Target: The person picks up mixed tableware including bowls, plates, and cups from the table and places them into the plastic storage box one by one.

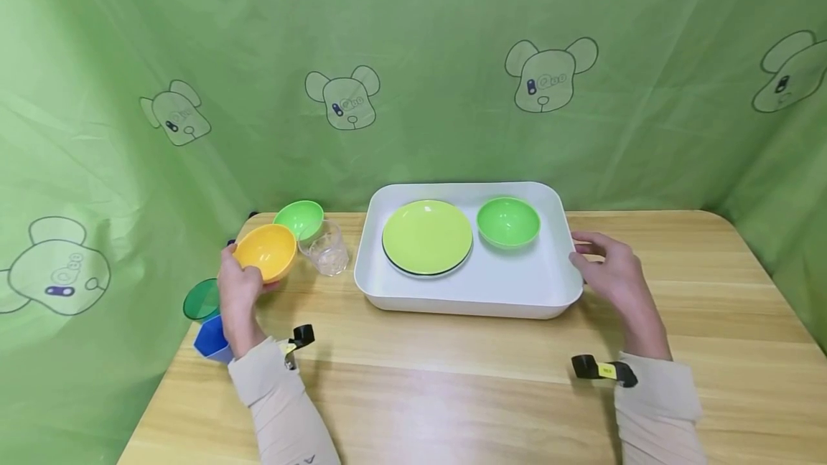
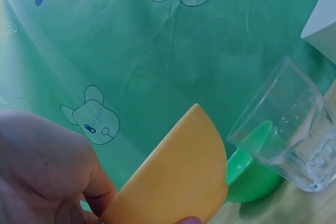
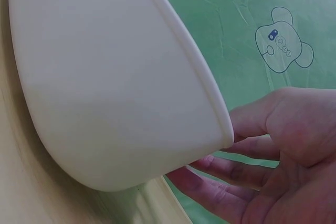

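Note:
My left hand [image 1: 239, 293] grips a yellow-orange bowl [image 1: 267, 252] by its near left edge, tilted. In the left wrist view, the bowl [image 2: 173, 177] shows its outer side, with the thumb and a fingertip at it. Close behind it are a light green bowl [image 1: 300, 218] and a clear glass [image 1: 328, 253]. My right hand [image 1: 610, 271] touches the right end of a white tray [image 1: 465, 296] with loosely extended fingers [image 3: 210, 190]. Inside the tray lie a yellow-green plate [image 1: 427, 237], with a dark rim showing beneath it, and a green bowl [image 1: 508, 222].
At the table's left edge, partly behind the left hand, are a dark green cup [image 1: 202, 300] and a blue angular cup [image 1: 212, 339]. A green curtain [image 1: 439, 128] with printed bear heads hangs behind the wooden table [image 1: 452, 393] and down both sides.

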Demonstrator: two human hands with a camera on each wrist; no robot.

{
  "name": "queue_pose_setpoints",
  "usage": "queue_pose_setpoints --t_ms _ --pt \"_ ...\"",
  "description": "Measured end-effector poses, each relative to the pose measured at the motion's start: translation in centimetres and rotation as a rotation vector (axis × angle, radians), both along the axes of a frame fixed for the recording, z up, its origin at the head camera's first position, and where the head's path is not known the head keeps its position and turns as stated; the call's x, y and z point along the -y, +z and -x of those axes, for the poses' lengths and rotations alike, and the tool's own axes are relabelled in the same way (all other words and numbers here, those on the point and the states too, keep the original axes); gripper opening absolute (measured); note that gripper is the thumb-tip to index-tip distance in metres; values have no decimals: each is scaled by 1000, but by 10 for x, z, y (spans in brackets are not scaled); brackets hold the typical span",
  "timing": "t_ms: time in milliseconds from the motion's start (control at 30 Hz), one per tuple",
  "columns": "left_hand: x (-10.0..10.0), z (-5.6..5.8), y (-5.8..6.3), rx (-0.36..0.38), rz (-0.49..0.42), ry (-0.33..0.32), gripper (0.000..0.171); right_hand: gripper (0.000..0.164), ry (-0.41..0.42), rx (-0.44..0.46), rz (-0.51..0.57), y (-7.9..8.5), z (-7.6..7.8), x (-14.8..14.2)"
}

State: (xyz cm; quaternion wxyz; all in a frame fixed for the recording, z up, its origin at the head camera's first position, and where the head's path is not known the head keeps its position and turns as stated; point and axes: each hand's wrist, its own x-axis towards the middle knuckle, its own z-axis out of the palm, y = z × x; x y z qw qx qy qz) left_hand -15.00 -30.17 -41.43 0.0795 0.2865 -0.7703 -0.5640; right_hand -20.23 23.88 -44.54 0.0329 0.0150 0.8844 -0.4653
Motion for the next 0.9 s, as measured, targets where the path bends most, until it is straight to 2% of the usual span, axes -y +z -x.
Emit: queue_pose_setpoints --t_ms 300,467,567,767,900 --pt "-5 -2 7 -67 -21 5 65 52 3 -8 -2 0 0 -1" --pt "-10 2 11 -125 -77 -23 65 52 2 -6 3 -1 0 -2" --pt "-13 5 13 -135 -98 -36 65 52 3 -6 -1 -2 1 -2" --pt "-20 7 15 -147 -95 -62 65 52 8 -2 -6 -2 1 -3" --pt "-27 10 16 -200 -96 -97 65 54 9 13 0 -3 1 -4"
